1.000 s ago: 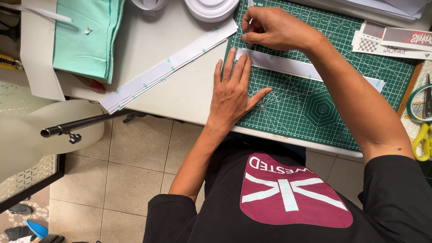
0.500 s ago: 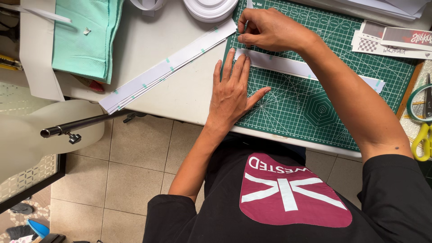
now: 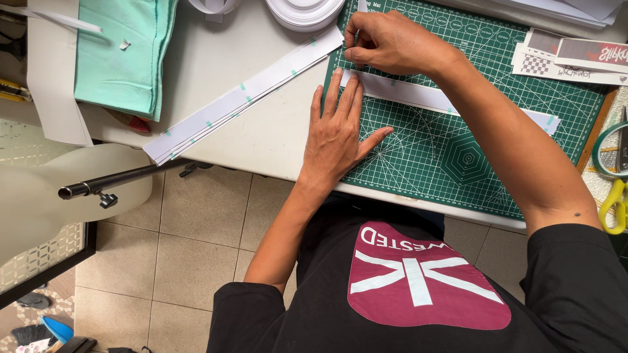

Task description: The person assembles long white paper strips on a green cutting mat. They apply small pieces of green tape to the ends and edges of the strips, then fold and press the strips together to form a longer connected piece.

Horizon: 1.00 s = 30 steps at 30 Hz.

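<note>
A long white paper strip (image 3: 418, 95) with small teal tape marks lies across the green cutting mat (image 3: 458, 157). My left hand (image 3: 337, 134) lies flat on the mat's left part, fingers apart, its fingertips pressing on the strip. My right hand (image 3: 392, 42) is just above it at the strip's left end, fingers pinched around a thin white object (image 3: 362, 5) that sticks out above them; I cannot tell what it is.
A stack of similar white strips (image 3: 242, 98) lies diagonally over the table edge. Folded mint fabric (image 3: 124, 52) sits at the back left, white tape rolls (image 3: 304, 10) at the back, printed cards (image 3: 569, 55) and yellow-handled scissors (image 3: 615, 202) at the right. A black rod (image 3: 111, 183) juts out below the table.
Both hands stay almost where they were; the right hand has only shifted slightly at the strip's end.
</note>
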Motion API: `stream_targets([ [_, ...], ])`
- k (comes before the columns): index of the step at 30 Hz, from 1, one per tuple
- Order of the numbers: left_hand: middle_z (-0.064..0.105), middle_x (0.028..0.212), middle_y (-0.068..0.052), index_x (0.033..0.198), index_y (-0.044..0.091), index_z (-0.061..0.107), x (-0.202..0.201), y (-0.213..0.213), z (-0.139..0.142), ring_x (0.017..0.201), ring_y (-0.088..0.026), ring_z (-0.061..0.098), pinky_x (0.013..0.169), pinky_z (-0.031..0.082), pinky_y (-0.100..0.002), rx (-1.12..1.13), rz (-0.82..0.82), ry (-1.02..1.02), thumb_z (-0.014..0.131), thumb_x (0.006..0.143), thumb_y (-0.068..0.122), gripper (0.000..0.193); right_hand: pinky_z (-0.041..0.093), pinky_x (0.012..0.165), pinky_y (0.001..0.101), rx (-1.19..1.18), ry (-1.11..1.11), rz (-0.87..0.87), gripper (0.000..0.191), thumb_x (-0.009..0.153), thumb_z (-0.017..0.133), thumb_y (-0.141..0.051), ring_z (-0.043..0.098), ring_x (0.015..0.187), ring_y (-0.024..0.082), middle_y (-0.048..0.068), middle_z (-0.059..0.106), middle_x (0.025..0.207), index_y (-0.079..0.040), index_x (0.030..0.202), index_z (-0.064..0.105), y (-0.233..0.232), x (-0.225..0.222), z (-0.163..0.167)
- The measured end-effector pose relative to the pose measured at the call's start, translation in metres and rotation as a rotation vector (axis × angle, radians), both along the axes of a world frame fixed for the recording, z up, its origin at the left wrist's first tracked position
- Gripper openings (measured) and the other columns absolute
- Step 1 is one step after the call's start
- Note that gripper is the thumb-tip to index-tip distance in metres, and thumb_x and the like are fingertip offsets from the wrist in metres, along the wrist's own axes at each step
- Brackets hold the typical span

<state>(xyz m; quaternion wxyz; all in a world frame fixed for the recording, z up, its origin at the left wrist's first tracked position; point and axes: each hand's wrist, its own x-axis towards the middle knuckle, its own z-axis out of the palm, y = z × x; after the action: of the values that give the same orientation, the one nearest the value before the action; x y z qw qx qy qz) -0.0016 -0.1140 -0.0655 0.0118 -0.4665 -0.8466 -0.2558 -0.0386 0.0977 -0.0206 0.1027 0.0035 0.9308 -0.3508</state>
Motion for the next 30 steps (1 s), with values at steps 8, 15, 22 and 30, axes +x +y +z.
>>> stream_targets([
  [8,0.052,0.151,-0.021,0.138,-0.011,0.058,-0.001,0.000,0.001,0.151,-0.037,0.030,0.126,0.021,-0.057,0.018,-0.019,-0.006,0.056,0.091,0.077,0.100,0.062,0.067,0.0376,0.090,0.050,0.048,0.023,0.099,0.071,-0.019,0.075,0.074,0.028,0.018,0.074,0.086,0.000,0.113,0.067,-0.002,0.007,0.006],
  [15,0.053,0.149,-0.022,0.136,-0.011,0.059,-0.001,0.000,0.001,0.150,-0.039,0.030,0.126,0.019,-0.058,0.013,-0.025,-0.025,0.056,0.090,0.077,0.100,0.061,0.066,0.0358,0.153,0.151,0.074,0.021,0.096,0.075,-0.013,0.074,0.076,0.027,0.018,0.074,0.089,0.002,0.110,0.071,-0.003,0.011,0.007],
  [22,0.052,0.150,-0.021,0.136,-0.011,0.060,-0.001,0.000,-0.001,0.150,-0.038,0.031,0.126,0.018,-0.059,0.014,-0.026,-0.036,0.057,0.090,0.077,0.099,0.061,0.068,0.0334,0.104,0.149,0.108,0.021,0.088,0.082,-0.012,0.072,0.075,0.023,0.013,0.071,0.085,0.001,0.100,0.070,0.001,0.012,0.006],
  [30,0.052,0.150,-0.021,0.135,-0.011,0.060,-0.001,-0.001,0.000,0.150,-0.038,0.030,0.126,0.019,-0.059,0.015,-0.026,-0.049,0.058,0.089,0.077,0.100,0.061,0.066,0.0334,0.114,0.112,0.072,0.022,0.087,0.084,-0.013,0.072,0.073,0.024,0.013,0.070,0.081,0.000,0.096,0.069,-0.001,0.011,0.008],
])
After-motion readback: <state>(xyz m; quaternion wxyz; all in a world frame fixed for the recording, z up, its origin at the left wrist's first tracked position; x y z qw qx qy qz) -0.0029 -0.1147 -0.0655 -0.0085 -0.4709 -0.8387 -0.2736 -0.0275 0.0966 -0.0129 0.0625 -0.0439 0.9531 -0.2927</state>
